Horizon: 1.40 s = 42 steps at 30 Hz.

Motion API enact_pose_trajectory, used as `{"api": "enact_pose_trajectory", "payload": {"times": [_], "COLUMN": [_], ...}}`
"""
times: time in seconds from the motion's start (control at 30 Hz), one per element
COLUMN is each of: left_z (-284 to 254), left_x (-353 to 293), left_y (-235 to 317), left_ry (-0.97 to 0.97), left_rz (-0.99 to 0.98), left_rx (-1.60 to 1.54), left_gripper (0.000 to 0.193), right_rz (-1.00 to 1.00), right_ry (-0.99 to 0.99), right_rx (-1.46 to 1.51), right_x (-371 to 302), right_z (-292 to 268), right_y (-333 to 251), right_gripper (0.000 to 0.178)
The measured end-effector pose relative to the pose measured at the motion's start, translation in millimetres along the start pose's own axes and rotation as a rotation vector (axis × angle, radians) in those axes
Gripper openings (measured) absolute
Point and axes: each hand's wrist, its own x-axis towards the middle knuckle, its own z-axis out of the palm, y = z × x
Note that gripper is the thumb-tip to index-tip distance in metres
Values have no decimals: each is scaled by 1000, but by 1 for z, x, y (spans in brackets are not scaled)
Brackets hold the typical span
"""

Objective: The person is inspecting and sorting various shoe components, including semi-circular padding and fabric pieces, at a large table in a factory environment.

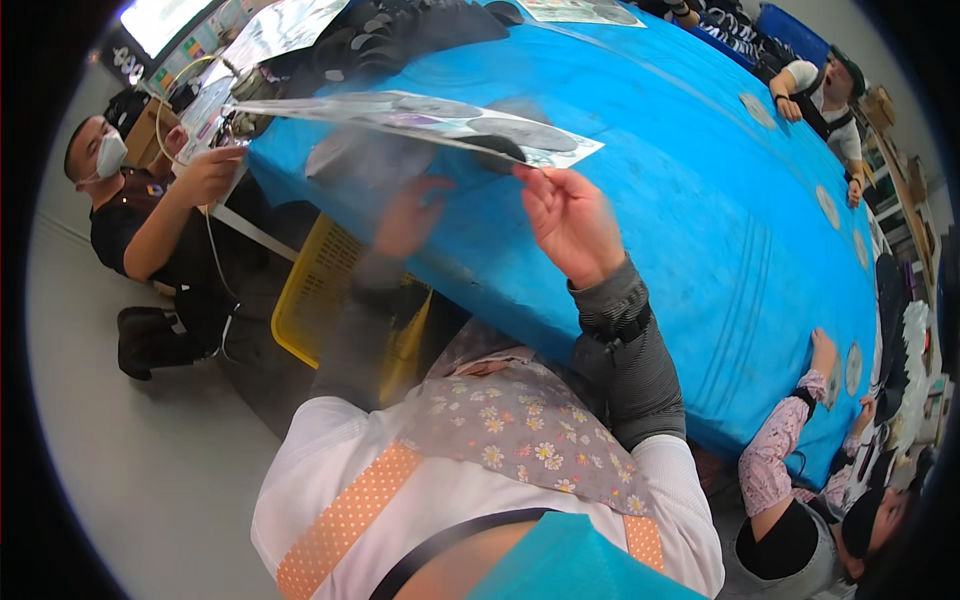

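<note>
My right hand (575, 222) pinches the near right edge of a large, thin printed sheet (545, 133) with grey oval shapes on it. The sheet is held up above a blue-covered table (640, 250) and stretches away to the left. Smeared by motion, my left hand (410, 218) is below the sheet by the table's near edge; its fingers are too blurred to read. A dark rounded piece (497, 150) shows at the sheet's edge, beside my right fingertips. Near my left hand, a blurred greyish rounded shape (365, 158) lies under the sheet.
Dark flat pieces (400, 35) are heaped at the table's far left. A yellow plastic basket (322, 285) stands below the near edge, by my left arm. A masked co-worker (140, 190) sits at left; other people are along the right side, near round flat discs (827, 208).
</note>
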Motion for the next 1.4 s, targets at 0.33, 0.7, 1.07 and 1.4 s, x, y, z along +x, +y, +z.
{"api": "enact_pose_trajectory", "payload": {"times": [0.33,0.7,1.07,1.4], "left_z": [76,62,73,66], "left_x": [43,20,16,40], "left_y": [24,17,14,25], "left_ry": [16,24,214,129], "left_rz": [373,341,299,274], "left_rx": [600,545,310,213], "left_gripper": [37,33,30,35], "right_rz": [-26,-156,19,170], "right_ry": [24,-254,201,344], "right_rx": [54,-145,-375,-426], "right_x": [-16,-74,-117,-151], "right_z": [-6,-11,-5,-12], "right_y": [-8,-72,-98,-110], "right_gripper": [26,25,45,37]}}
